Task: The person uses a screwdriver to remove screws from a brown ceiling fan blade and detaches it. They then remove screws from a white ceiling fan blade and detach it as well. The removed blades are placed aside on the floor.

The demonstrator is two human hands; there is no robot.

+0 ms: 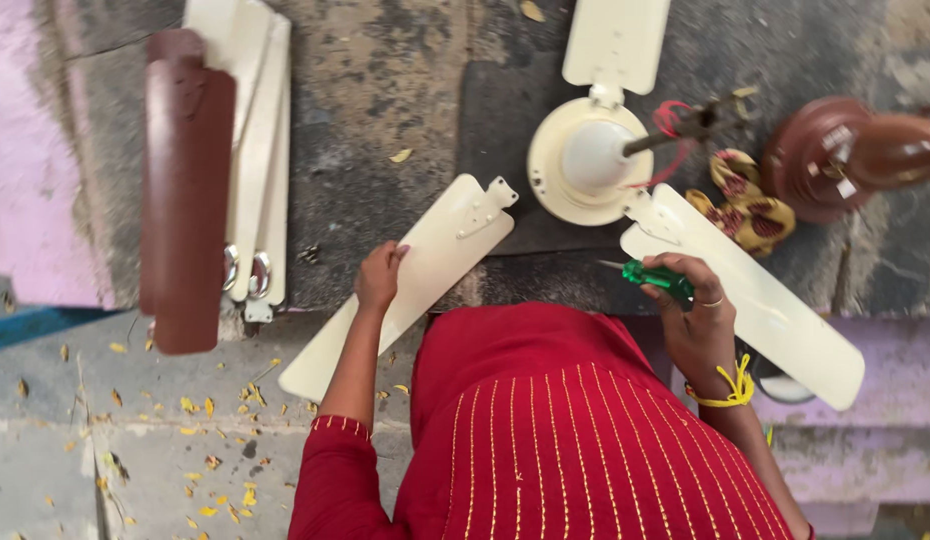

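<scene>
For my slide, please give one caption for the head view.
Left hand holds a loose cream fan blade; right hand holds a green screwdriver.

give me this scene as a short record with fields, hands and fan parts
left hand: left hand rests on a loose cream fan blade, gripping its edge
right hand: right hand holds a green-handled screwdriver, tip pointing left
fan: cream ceiling fan motor lies on the stone slab, two blades attached
second fan: brown fan motor at right
stack: brown blade over cream blades at left
cloth: patterned cloth between the motors
ground: yellow leaves scattered
</scene>
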